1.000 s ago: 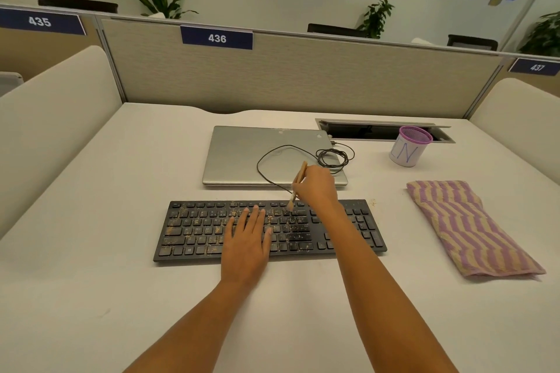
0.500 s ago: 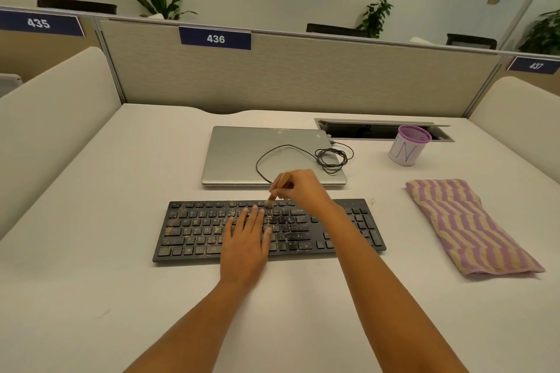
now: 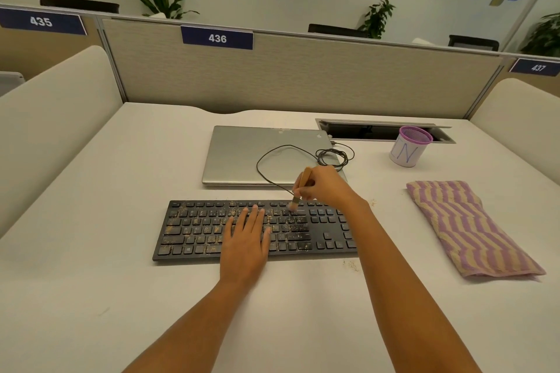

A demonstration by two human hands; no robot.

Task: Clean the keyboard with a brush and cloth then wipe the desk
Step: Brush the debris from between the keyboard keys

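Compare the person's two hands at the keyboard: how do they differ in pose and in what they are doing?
The left hand lies flat with straight fingers; the right hand is curled, pinching a wooden brush. The left hand rests on the middle keys of the keyboard; the right hand hovers above its far edge, with only the brush's bristles at the top rows. Both hands are bare and work on the same crumb-strewn keyboard.

Pale surface [image 3: 91,251] carries a crumb-dusted black keyboard [image 3: 194,230]; closed silver laptop [image 3: 236,154] behind; purple mesh cup [image 3: 409,151]; striped purple-and-tan cloth [image 3: 466,227] at right.
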